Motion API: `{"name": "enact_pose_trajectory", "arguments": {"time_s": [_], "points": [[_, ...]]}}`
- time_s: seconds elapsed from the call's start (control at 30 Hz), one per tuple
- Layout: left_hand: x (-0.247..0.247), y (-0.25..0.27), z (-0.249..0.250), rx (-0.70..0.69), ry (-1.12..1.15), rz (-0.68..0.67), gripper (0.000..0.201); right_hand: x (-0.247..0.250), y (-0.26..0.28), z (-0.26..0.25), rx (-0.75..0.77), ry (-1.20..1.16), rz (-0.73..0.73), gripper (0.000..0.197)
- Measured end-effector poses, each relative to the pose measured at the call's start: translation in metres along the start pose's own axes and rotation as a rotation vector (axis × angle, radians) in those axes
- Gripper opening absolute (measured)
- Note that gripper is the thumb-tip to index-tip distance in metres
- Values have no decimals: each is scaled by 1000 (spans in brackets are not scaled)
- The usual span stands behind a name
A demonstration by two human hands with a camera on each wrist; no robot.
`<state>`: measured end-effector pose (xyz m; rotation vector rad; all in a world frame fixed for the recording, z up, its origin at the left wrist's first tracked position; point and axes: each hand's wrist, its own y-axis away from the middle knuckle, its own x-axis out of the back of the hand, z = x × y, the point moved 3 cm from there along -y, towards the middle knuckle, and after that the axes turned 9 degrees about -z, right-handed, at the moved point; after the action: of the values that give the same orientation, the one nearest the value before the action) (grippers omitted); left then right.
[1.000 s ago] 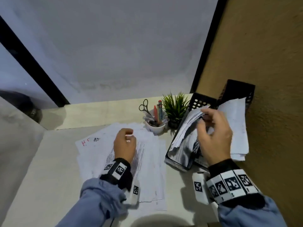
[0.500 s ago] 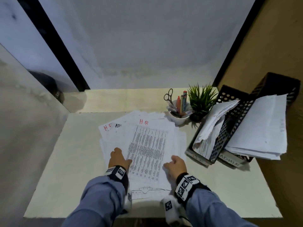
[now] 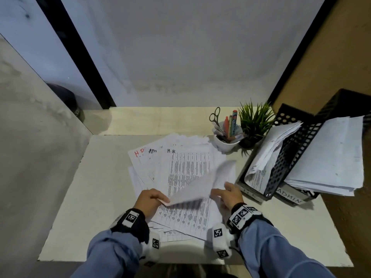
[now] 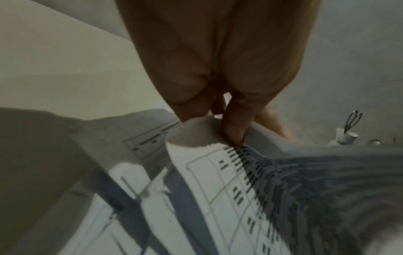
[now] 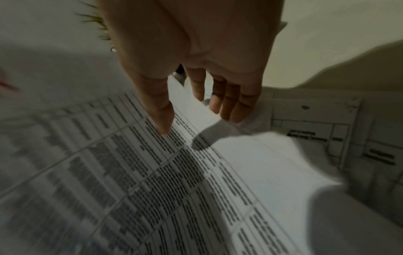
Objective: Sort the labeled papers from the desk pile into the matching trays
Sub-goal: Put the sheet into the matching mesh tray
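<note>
The left hand [image 3: 149, 199] pinches the near left corner of the top sheet [image 3: 200, 185] between thumb and fingers, and the sheet curls upward from that pinch, its free end blurred and lifted off toward the right. In the left wrist view the fingers [image 4: 233, 124] are curled down onto the bent paper edge, with printed table rows running away below them. Directly under the lifted sheet lies the desk pile [image 3: 180, 169] of printed papers, fanned out; beyond the pinch, at the pile's far edge, handwritten labels show: a red "H" mark, "AD" and "H.R".

The right hand [image 3: 227, 194] hovers just right of the pinched corner, over the pile's right side, with fingers extended and loosely spread, holding nothing. The right wrist view shows the thumb and fingertips [image 5: 229, 110] pointing down toward the printed sheet; whether they touch it cannot be told.

Farther right of the right hand stand two black perforated trays. The nearer, the HR tray [image 3: 285, 157], holds a leaning bundle of papers; beside it the ADMIN tray [image 3: 291, 197], its label reading "ADMIN", holds a thick stack that overhangs. Beyond the right hand sit a white pen cup [image 3: 225, 142] with scissors [image 3: 214, 116] and markers, and a small potted plant [image 3: 254, 121], all on the pale desk [image 3: 96, 197].
</note>
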<state>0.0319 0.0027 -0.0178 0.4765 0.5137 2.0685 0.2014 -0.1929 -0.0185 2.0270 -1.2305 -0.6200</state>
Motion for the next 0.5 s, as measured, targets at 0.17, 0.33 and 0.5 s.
{"name": "enact_pose_trajectory", "arguments": {"time_s": [0.17,0.33,0.5], "points": [[9,-3,-8,11,-81,7,55,1,-7,-15,36,52,39,27],[21,-22,1,28,-204,255,40,4,-13,-13,39,202,52,19],[15,-42,1,235,-297,183,30,-4,-1,-12,55,52,18,12]]}}
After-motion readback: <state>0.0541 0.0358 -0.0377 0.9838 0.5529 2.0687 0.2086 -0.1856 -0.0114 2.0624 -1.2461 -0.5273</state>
